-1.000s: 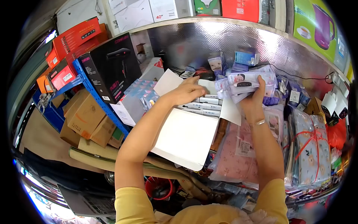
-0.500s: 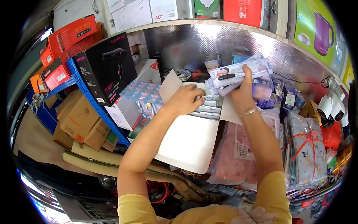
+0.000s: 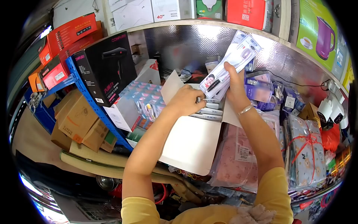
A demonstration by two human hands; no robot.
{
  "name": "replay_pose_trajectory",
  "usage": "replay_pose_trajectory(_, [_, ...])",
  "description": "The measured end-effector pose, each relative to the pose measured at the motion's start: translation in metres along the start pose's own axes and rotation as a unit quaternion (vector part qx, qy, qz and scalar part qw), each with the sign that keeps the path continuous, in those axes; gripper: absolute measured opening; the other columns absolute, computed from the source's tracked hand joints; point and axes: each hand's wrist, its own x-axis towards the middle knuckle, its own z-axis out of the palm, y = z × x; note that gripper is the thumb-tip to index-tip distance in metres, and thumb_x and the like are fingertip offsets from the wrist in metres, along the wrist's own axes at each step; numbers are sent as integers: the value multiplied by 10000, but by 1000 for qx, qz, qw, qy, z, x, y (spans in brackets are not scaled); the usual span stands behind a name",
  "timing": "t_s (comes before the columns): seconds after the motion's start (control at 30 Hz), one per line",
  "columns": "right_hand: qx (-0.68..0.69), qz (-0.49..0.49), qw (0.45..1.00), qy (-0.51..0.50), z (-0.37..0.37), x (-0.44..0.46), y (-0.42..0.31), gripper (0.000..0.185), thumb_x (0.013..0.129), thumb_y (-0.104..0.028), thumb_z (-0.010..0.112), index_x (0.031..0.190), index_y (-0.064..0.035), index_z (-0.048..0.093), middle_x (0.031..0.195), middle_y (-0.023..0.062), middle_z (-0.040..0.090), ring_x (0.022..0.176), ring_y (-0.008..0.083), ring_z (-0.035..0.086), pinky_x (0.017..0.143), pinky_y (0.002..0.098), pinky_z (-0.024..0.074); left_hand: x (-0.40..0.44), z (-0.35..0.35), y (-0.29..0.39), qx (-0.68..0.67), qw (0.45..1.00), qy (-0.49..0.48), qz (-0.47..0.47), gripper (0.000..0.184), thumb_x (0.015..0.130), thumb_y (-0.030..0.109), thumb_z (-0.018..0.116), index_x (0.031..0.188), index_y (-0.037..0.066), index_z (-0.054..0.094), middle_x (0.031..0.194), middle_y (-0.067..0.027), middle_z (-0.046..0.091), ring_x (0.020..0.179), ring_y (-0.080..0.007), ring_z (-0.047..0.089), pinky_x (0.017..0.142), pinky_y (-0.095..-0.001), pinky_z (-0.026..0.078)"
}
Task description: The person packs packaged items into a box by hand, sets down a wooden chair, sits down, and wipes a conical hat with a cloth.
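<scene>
A white box [image 3: 192, 140] lies with its lid flap folded toward me, and a row of slim white packs [image 3: 209, 111] stands in it. My left hand [image 3: 185, 100] reaches over the box's left part, fingers curled down among the packs; whether it grips one is hidden. Above the box's right side, my right hand [image 3: 235, 84] is closed on several clear blister packs [image 3: 228, 67], tilted with their upper ends to the right. The front pack shows a small face picture and a dark item inside.
A black hair dryer box [image 3: 106, 69] and blue-pink packs [image 3: 143, 99] stand left. Purple packages [image 3: 261, 89], pink bagged fabric [image 3: 236, 156] and a tied fabric stack [image 3: 305, 149] are right. White cameras [image 3: 330, 110] sit at far right. Boxes line the upper shelf [image 3: 209, 22].
The blister packs in my right hand have turned from nearly level to steeply tilted and now hang over the box's right rear. My left hand has stayed at the box, shifting slightly.
</scene>
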Motion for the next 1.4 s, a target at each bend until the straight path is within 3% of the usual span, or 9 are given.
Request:
replay_pose_trajectory(0.17, [-42, -4, 999, 34, -12, 9, 12, 747, 751, -138, 686, 1305, 18, 210, 1171, 183, 442, 1057, 248, 519, 870, 387, 470, 3, 4, -7, -10, 1000, 12, -13, 260, 776, 298, 616, 874, 59, 641, 857, -150, 632, 935, -327, 556, 822, -398, 432])
replay_pose_trajectory(0.23, [-31, -22, 999, 32, -13, 9, 12, 741, 748, -128, 687, 1303, 14, 218, 1153, 178, 453, 1051, 259, 521, 878, 391, 465, 6, 1, -6, -132, 980, -21, -150, 457, 803, 363, 576, 1098, 15, 543, 816, -174, 639, 829, -374, 598, 747, -423, 462])
replay_pose_trajectory(0.33, [-50, 5, 999, 21, -4, -1, 2, 785, 728, -118, 709, 1320, 16, 212, 1160, 169, 451, 1060, 253, 510, 881, 369, 459, 9, -2, -8, -156, 972, -1, -173, 654, 795, 466, 601, 1203, -8, 412, 836, -195, 641, 796, -387, 623, 729, -420, 475])
replay_pose_trajectory(0.63, [-271, -121, 951, -83, 17, -5, 35, 1122, 658, -331, 806, 1381, 111, 71, 1324, 268, 315, 1240, 305, 353, 1024, 373, 318, 15, 4, -12, -78, 990, 38, -112, 1002, 628, 669, 691, 1270, -18, 348, 985, -269, 621, 925, -403, 622, 799, -412, 492])
replay_pose_trajectory(0.73, [-281, -123, 944, -124, 12, -6, 41, 1031, 758, -426, 708, 1400, 85, 83, 1372, 229, 290, 1267, 288, 329, 1036, 370, 304, 18, 6, -18, -106, 986, 38, -123, 1029, 612, 628, 722, 1302, -27, 330, 1007, -269, 616, 937, -395, 621, 807, -400, 489])
replay_pose_trajectory(0.83, [-35, 37, 985, -166, -6, 5, 50, 842, 865, -453, 561, 1408, 48, 156, 1355, 171, 359, 1243, 263, 378, 1029, 373, 326, 19, 5, -18, -169, 979, 61, -99, 966, 617, 567, 749, 1284, -26, 380, 1031, -241, 620, 963, -369, 615, 832, -373, 478])
replay_pose_trajectory(0.93, [40, 188, 973, -124, -8, 1, 37, 472, 907, -307, 496, 1246, 19, 445, 1127, 134, 570, 991, 208, 577, 866, 334, 470, 19, -3, -14, -225, 969, 39, -93, 817, 654, 466, 778, 1224, -29, 465, 1053, -187, 619, 970, -285, 600, 850, -343, 465])
replay_pose_trajectory(1.07, [-64, 152, 981, -102, -3, -8, 29, 348, 801, -121, 527, 1115, 29, 542, 957, 121, 627, 820, 168, 614, 725, 282, 498, 23, -4, -16, -334, 930, -22, -150, 626, 692, 336, 801, 1136, -25, 544, 1026, -112, 622, 959, -188, 578, 864, -308, 447])
replay_pose_trajectory(1.4, [-260, 33, 957, -120, -28, 5, 31, 360, 777, -153, 563, 1083, 37, 566, 935, 108, 632, 812, 152, 598, 718, 283, 480, 20, -12, -15, -500, 854, 27, -145, 581, 640, 197, 834, 1116, -14, 575, 1015, -90, 643, 906, -167, 594, 849, -283, 452])
